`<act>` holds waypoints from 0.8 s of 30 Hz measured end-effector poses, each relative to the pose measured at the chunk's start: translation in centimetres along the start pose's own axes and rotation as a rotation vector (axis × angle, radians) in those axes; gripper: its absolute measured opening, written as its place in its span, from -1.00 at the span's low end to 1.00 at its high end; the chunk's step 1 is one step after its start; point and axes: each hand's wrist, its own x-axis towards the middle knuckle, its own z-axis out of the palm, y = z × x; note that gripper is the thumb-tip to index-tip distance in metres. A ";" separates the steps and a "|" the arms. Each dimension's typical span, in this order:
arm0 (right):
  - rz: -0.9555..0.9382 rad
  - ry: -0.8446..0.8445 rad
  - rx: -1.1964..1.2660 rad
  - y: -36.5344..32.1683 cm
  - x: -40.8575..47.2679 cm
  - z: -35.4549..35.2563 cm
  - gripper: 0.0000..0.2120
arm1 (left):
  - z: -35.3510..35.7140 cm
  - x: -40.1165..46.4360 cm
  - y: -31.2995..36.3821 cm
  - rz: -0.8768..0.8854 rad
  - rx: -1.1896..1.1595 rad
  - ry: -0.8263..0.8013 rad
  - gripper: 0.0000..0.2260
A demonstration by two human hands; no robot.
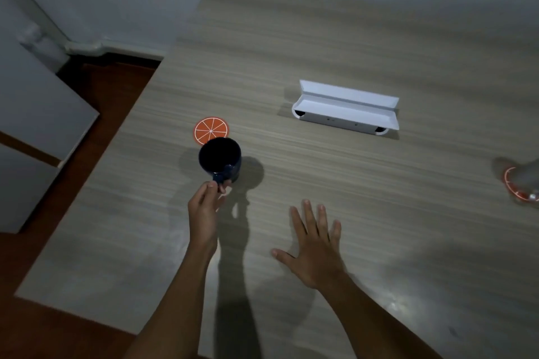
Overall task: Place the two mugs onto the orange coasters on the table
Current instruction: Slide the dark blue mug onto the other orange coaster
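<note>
While the left hand fingers are pinching the dark mug's handle, the orange coaster is lying just past them; the right hand is resting flat and spread wide on the tabletop, holding nothing.

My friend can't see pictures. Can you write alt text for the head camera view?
The left hand holds a dark mug by its handle beside an orange coaster on a table. The right hand hovers open; a white box lies farther back.
</note>
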 end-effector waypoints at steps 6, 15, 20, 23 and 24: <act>0.005 -0.014 -0.012 -0.1 0.1 -0.1 -0.01 | 0.2 5.0 1.4 0.021 -0.052 0.028 -0.62; 0.017 -0.019 -0.008 0.0 0.3 0.0 -0.01 | 0.9 11.5 3.0 -0.002 -0.122 0.050 -0.69; 0.010 -0.021 -0.014 0.1 0.4 -0.1 -0.01 | 0.9 13.2 3.0 0.016 -0.086 0.029 -0.67; 0.011 -0.009 -0.002 0.0 0.4 0.1 -0.01 | 1.1 13.5 3.0 0.032 -0.097 0.017 -0.66; 0.013 -0.008 0.000 0.0 0.4 0.1 -0.01 | 1.1 13.6 3.0 0.032 -0.094 0.012 -0.67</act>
